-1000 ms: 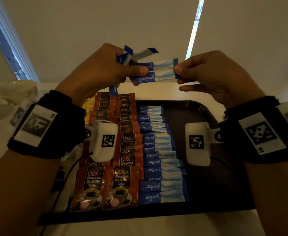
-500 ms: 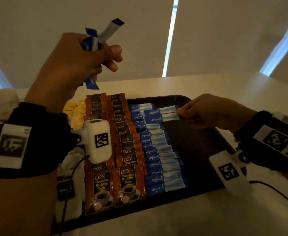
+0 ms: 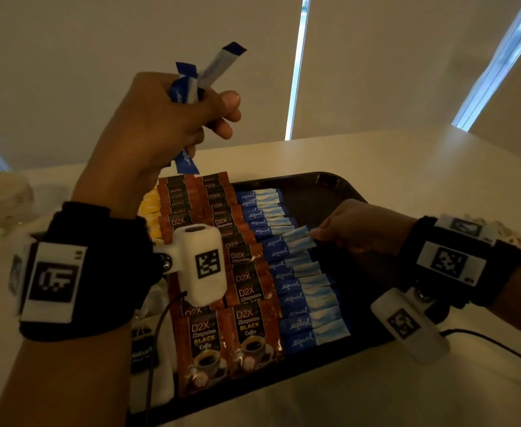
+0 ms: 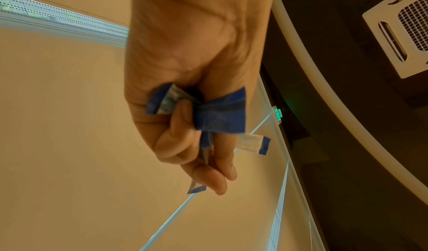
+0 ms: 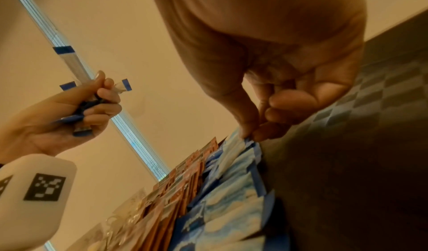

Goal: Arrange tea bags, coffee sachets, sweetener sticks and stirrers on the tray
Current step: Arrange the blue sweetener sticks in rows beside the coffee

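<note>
Placing sweetener sticks on tray, both my hands busy.
Nearest: coffee sachets (image 3: 231, 343) in two overlapping columns on the dark tray (image 3: 339, 186), sweetener row (image 3: 302, 291) just right of them. My right hand (image 3: 358, 229) pinches two sticks (image 3: 293, 241) by their ends, laid across mid-row. Further up, my left hand (image 3: 163, 127) is raised above the tray's far edge, fist clenched round spare sticks (image 3: 203, 75). White table (image 3: 422, 167) beneath.
</note>
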Motion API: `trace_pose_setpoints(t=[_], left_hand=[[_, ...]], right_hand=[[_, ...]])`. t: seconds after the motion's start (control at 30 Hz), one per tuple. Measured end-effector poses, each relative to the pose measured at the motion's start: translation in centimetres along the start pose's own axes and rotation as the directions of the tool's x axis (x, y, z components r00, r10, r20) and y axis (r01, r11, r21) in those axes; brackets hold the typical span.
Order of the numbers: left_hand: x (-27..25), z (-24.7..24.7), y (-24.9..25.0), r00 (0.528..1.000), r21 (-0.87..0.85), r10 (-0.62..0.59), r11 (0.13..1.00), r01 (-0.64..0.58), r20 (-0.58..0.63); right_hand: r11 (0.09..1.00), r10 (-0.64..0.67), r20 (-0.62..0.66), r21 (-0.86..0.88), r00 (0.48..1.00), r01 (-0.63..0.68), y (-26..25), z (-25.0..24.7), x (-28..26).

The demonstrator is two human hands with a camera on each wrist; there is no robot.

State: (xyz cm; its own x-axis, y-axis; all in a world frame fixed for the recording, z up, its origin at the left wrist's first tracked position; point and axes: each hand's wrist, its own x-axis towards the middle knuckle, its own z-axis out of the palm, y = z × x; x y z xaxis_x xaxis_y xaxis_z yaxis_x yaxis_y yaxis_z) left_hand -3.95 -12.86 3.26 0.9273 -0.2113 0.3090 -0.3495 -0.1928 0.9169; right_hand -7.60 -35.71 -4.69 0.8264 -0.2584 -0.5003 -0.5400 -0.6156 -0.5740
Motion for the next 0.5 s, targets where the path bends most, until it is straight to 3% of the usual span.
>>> trace_pose_setpoints(t=[0.5], left_hand=[[-0.4,0.9,0.4,0.991,0.084,-0.067,0.995,0.058,0.116]], right_hand=[[0.981,-0.148,0.111,-0.114,0.983,0.160,-0.4,-1.4,0.5]])
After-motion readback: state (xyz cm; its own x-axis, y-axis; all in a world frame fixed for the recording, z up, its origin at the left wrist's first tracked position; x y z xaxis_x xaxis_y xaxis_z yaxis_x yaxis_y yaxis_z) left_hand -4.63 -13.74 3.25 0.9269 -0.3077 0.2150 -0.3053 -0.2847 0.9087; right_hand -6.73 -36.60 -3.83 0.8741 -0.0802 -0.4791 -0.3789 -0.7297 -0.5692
